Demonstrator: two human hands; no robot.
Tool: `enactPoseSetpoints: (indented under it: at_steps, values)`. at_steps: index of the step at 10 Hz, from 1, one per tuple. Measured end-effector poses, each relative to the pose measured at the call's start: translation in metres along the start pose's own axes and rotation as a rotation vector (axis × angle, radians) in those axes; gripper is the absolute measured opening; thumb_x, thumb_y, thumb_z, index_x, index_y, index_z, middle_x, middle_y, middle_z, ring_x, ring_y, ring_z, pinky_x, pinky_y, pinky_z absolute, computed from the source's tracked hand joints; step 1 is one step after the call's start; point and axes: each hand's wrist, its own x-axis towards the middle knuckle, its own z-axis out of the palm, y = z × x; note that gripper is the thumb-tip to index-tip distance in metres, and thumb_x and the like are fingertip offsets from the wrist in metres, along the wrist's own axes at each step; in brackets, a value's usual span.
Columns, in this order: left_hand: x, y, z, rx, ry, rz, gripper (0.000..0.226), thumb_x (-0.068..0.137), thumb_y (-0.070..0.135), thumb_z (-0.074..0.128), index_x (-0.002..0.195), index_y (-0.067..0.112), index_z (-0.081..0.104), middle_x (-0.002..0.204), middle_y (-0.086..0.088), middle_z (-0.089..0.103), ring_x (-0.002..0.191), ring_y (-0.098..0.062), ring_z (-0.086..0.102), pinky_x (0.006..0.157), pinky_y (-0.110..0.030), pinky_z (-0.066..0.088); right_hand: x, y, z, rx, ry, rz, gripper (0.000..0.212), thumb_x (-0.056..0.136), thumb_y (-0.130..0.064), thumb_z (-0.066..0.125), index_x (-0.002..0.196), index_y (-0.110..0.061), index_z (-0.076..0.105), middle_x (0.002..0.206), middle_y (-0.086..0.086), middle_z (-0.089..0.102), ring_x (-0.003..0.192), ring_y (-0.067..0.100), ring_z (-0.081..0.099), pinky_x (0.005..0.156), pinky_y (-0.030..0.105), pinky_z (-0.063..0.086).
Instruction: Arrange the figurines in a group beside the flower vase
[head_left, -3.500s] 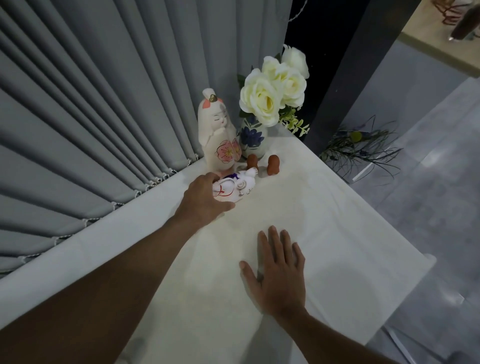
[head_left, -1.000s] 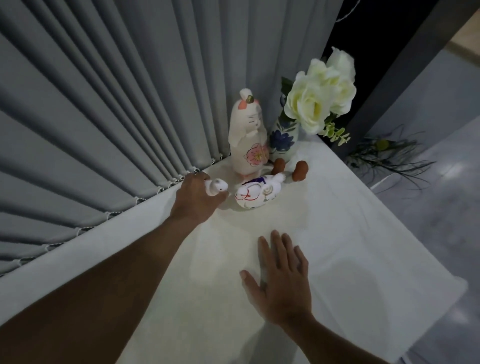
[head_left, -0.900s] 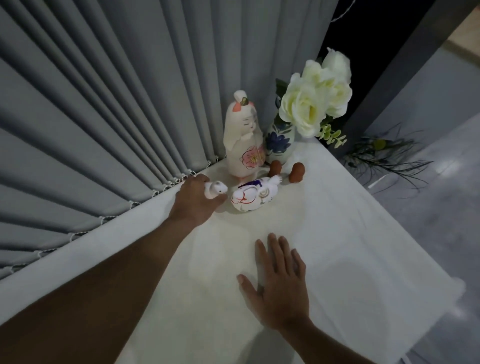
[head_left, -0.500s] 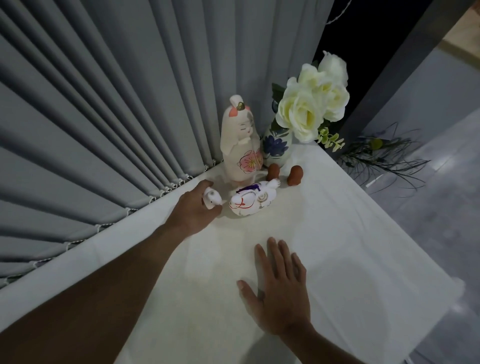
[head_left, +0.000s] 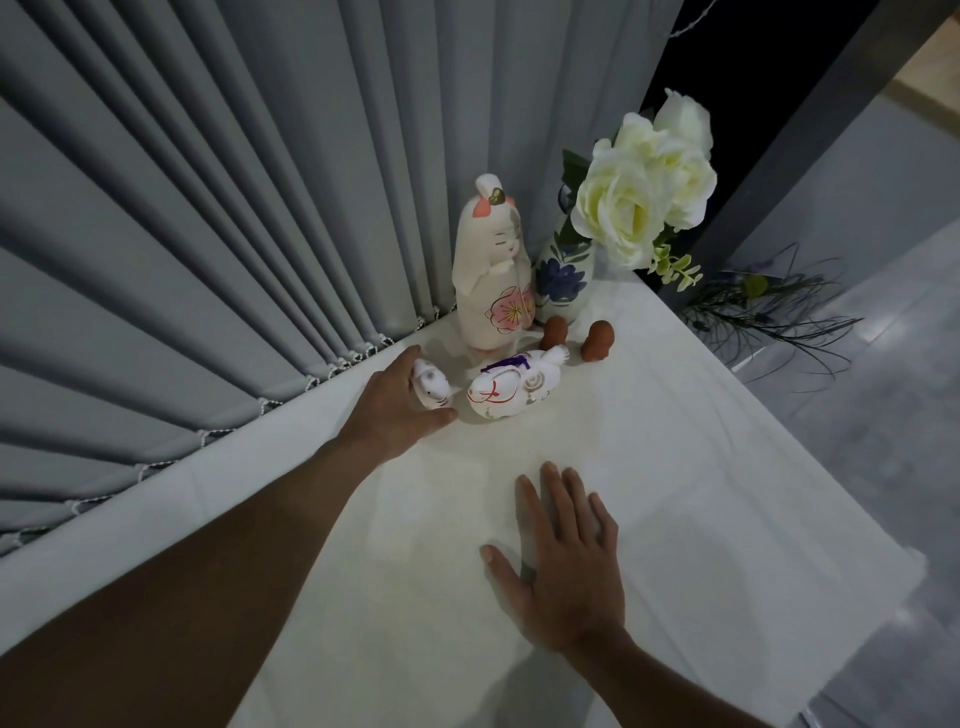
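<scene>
a white cloth-covered table (head_left: 701, 493) is filling the near and right part of the scene, with a pleated grey curtain (head_left: 234, 182) hanging along its far left edge. the left hand (head_left: 395, 405) is reaching to the far side of the table and curling around a small white figurine (head_left: 432, 387), the thumb lying low along its near side and the fingers wrapping behind it, so the hand is closing on it; whether the piece is resting on the cloth or lifted cannot be told. the right hand (head_left: 566, 566) is lying flat and spread on the bare cloth in the near middle, palm down, fingers apart, holding nothing. the flower vase (head_left: 563, 275), white with blue painted blooms, is standing at the far corner with cream roses (head_left: 644, 192) spilling over it. just left of it and touching or nearly touching, a tall white doll figurine (head_left: 493, 270) with a pink flower on its front is standing upright. a white animal figurine (head_left: 514, 389) with red and purple markings is lying just right of the left hand, near the doll's base. two small brown figurines (head_left: 597, 340) are standing between that animal and the vase, slightly apart. no readable writing is showing on any piece.
</scene>
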Motion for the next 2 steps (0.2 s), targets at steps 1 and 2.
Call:
enactPoseSetpoints:
  at_steps: [1,2]
  values:
    - [-0.008,0.001,-0.004,-0.037,-0.013,0.036,0.086,0.073,0.026,0.088,0.145,0.021,0.040,0.130,0.010,0.053,0.118,-0.012,0.052,0.091,-0.020,0.036,-0.001,0.002,0.003,0.000,0.009,-0.014,0.080,0.096,-0.075,0.038,0.158,-0.024,0.037,0.170,0.007,0.025,0.159,0.029,0.017,0.124,0.052,0.023]
    - [-0.022,0.000,-0.009,0.016,-0.042,0.011,0.083,0.075,0.029,0.086,0.143,0.022,0.039,0.134,0.008,0.051,0.126,-0.017,0.051,0.092,-0.024,0.039,0.000,0.000,-0.001,0.001,-0.025,-0.010,0.080,0.097,-0.075,0.036,0.159,-0.024,0.036,0.170,0.007,0.025,0.159,0.029,0.017,0.124,0.052,0.022]
